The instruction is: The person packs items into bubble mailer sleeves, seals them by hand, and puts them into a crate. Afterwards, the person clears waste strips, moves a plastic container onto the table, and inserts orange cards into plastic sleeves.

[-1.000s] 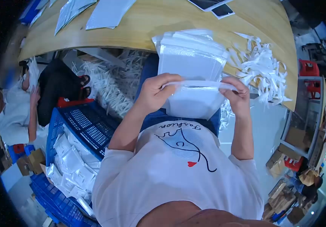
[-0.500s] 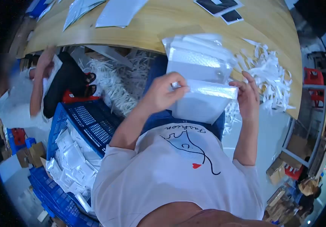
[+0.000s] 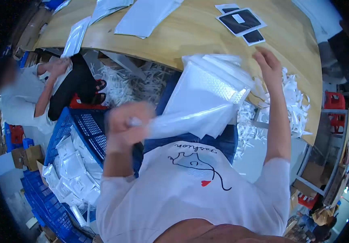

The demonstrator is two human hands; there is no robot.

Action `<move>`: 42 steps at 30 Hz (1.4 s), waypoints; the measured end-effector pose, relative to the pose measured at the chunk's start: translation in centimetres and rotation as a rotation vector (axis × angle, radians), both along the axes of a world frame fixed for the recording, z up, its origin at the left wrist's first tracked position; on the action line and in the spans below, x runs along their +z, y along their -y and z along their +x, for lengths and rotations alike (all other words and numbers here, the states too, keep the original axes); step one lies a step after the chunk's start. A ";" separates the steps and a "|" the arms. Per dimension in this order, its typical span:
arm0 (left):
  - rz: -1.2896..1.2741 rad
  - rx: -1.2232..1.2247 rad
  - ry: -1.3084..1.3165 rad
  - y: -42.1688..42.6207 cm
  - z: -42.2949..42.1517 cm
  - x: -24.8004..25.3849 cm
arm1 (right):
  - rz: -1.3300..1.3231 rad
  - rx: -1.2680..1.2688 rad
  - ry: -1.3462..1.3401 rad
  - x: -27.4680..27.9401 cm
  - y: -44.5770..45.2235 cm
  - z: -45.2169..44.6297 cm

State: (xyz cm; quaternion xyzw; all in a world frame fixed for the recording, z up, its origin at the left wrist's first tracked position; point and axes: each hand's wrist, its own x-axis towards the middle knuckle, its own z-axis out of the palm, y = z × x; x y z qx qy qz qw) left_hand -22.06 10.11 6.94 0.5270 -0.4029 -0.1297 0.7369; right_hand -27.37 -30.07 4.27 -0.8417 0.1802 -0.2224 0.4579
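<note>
My left hand (image 3: 130, 125), smeared by motion, is closed on one end of a white, shiny plastic bubble mailer (image 3: 190, 121). The mailer stretches right from the fist across my lap. Beneath and behind it lies a fanned stack of white bubble mailers (image 3: 198, 85), leaning on the table's edge. Raised above the right part of the table is my right hand (image 3: 268, 65), fingers bent and apart, with nothing visible in them. It is just above a heap of white strips (image 3: 292, 101).
The wooden table (image 3: 174, 40) bears white mailers (image 3: 146, 18) and black-and-white flat packs (image 3: 241, 22). At left stands a blue crate (image 3: 81, 129) of small white packets (image 3: 75, 170). A seated co-worker (image 3: 40, 89) handles a mailer. Shredded strips (image 3: 130, 85) cover the floor below.
My left hand has swung left and down, pulling the mailer with it. My right hand has left the mailer and moved up over the table. The co-worker now holds a mailer.
</note>
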 end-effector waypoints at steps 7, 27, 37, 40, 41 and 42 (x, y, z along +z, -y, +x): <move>0.890 1.344 0.247 -27.2 -6.2 10.3 | -0.785 -0.127 -0.312 -4.9 5.3 13.7; 0.670 0.260 1.000 15.1 4.5 -9.6 | -0.568 -0.532 0.340 11.1 6.3 -3.0; 0.803 0.166 0.943 14.0 1.1 -3.9 | -0.120 -0.337 0.534 7.8 -2.0 -5.7; 0.802 0.176 0.868 12.3 -1.0 -2.6 | -0.105 -0.276 0.505 8.1 -2.8 -5.6; 0.813 0.178 0.841 11.7 -1.5 -2.4 | -0.112 -0.239 0.448 8.2 -3.0 -5.6; 0.823 0.181 0.812 11.1 -1.9 -2.3 | -0.119 -0.199 0.390 8.3 -3.4 -5.6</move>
